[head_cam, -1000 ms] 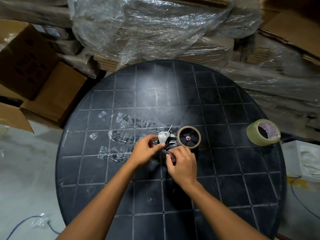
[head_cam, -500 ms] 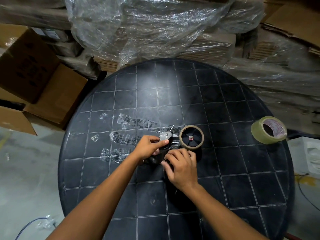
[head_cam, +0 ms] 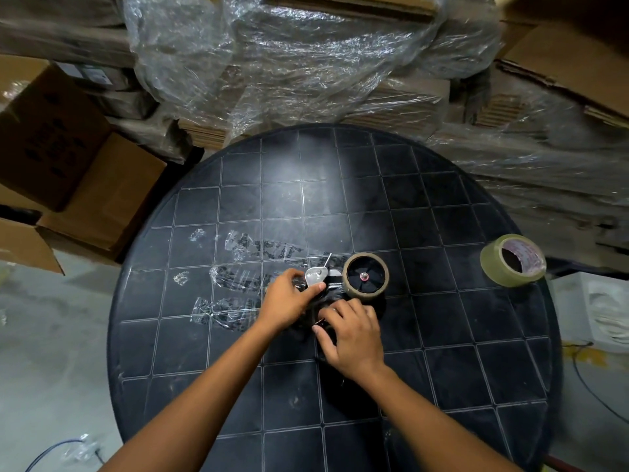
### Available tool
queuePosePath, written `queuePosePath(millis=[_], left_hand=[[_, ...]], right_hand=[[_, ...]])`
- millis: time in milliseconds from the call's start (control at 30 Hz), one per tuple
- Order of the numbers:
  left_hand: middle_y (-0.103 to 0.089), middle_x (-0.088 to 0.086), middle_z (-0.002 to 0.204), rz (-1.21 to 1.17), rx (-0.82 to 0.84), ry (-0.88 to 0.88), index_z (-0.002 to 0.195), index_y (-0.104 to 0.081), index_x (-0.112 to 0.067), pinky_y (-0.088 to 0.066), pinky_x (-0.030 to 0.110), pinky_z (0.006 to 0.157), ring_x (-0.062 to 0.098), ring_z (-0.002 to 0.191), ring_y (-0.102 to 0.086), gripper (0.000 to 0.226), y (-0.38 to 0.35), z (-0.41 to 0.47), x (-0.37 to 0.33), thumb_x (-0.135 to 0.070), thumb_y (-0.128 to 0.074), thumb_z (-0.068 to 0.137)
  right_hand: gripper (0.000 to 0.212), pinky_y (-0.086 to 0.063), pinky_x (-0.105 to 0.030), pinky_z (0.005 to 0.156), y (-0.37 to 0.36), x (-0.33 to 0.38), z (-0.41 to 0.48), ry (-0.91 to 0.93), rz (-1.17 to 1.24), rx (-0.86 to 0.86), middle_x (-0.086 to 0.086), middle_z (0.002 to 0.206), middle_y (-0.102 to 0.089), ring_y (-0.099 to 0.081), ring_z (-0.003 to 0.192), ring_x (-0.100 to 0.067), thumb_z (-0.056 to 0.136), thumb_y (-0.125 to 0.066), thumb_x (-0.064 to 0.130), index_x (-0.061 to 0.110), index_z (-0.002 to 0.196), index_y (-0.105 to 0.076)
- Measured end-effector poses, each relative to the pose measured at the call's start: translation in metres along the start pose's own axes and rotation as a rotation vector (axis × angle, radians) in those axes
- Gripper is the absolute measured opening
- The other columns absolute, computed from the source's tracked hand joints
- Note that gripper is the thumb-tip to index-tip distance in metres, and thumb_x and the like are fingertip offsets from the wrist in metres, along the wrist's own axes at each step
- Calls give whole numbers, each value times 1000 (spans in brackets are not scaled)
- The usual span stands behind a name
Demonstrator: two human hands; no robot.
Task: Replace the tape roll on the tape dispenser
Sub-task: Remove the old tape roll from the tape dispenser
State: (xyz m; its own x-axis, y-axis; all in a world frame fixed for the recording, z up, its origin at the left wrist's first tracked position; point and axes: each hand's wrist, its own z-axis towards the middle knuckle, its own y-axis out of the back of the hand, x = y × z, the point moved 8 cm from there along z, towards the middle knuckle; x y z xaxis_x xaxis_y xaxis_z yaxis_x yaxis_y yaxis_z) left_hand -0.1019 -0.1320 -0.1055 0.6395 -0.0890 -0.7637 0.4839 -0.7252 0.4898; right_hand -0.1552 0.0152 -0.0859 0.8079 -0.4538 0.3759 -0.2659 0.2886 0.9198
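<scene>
A black tape dispenser with a metal plate lies on its side in the middle of a round black table. A thin, nearly used-up brown roll sits on its black hub. My left hand pinches the dispenser's front end by the metal plate. My right hand is curled over the handle just below the roll. A fuller roll of tape, yellowish with a printed core, stands tilted near the table's right edge, apart from both hands.
Strips of clear tape are stuck to the tabletop left of my hands. Plastic-wrapped cardboard stacks rise behind the table. Open brown boxes stand at left; a white object and a cable lie on the floor at right.
My right hand has slid down over the handle and curled tighter. My left hand stays pinched on the front end. The view has shifted slightly; the roll stays on the hub.
</scene>
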Motion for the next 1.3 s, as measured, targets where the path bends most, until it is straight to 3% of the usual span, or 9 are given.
queuePosePath(millis=[100,233,300,400,500,733,967,1200,1300], left_hand=[[-60,-3,65,-40,-39,-74,119,-52,-25,-50,34,68,12,61,-58,53,6,-17,-7,-29,-80,74],[-65,-1,92,124,36,-227,130,-50,-21,-53,37,87,16,87,-64,64,0,-36,-7,-6,-74,73],[-65,2,103,358,-43,-368,126,-56,-17,-50,41,87,22,96,-62,54,1,-45,-17,-3,-68,75],[-61,1,84,572,-126,-483,99,-71,-17,-46,38,70,26,81,-61,20,0,-53,-35,-13,-67,80],[-55,1,79,506,-184,-484,87,-74,-14,-47,36,64,23,78,-56,11,6,-49,-43,-23,-67,87],[-57,0,117,279,-174,-478,84,-70,-11,-36,23,93,11,113,-49,12,10,-30,-54,-22,-67,87],[-71,-5,95,-41,-99,-214,68,-60,-18,-50,29,83,10,94,-64,11,8,-12,-53,-24,-55,75],[-66,1,68,78,-55,-174,74,-57,-17,-54,40,65,25,64,-64,6,9,5,-62,-20,-53,77],[-64,3,74,176,-52,-280,74,-55,-15,-50,37,69,22,72,-60,11,2,1,-75,-13,-45,68]], right_hand=[[24,-41,-37,75,4,0,0,23,67,50,9,94,-62,-55,89,-20,88,-55,45,27,100,-66],[29,-46,-34,84,11,-14,2,-134,411,-31,4,101,-67,-57,96,-18,89,-52,33,18,106,-70],[30,-46,-30,87,16,-27,0,-271,546,-127,-1,100,-69,-60,96,-20,89,-49,28,11,102,-72],[30,-47,-29,82,27,-43,0,-381,553,-242,-4,92,-70,-64,88,-23,89,-48,25,9,91,-74],[24,-51,-34,77,37,-57,4,-427,532,-309,-3,89,-69,-65,84,-24,86,-53,19,10,87,-74],[21,-45,-31,87,48,-91,28,-556,446,-239,-7,109,-61,-58,104,-26,82,-72,10,13,103,-71],[47,-47,-29,86,23,-116,46,-847,616,74,-7,120,-67,-64,110,-27,88,-73,24,13,130,-58],[28,-55,-33,80,9,-123,52,-891,616,133,-6,99,-75,-69,89,-24,80,-79,22,14,106,-71],[23,-58,-38,82,7,-122,51,-895,625,131,-6,96,-76,-70,89,-26,81,-78,21,14,102,-73]])
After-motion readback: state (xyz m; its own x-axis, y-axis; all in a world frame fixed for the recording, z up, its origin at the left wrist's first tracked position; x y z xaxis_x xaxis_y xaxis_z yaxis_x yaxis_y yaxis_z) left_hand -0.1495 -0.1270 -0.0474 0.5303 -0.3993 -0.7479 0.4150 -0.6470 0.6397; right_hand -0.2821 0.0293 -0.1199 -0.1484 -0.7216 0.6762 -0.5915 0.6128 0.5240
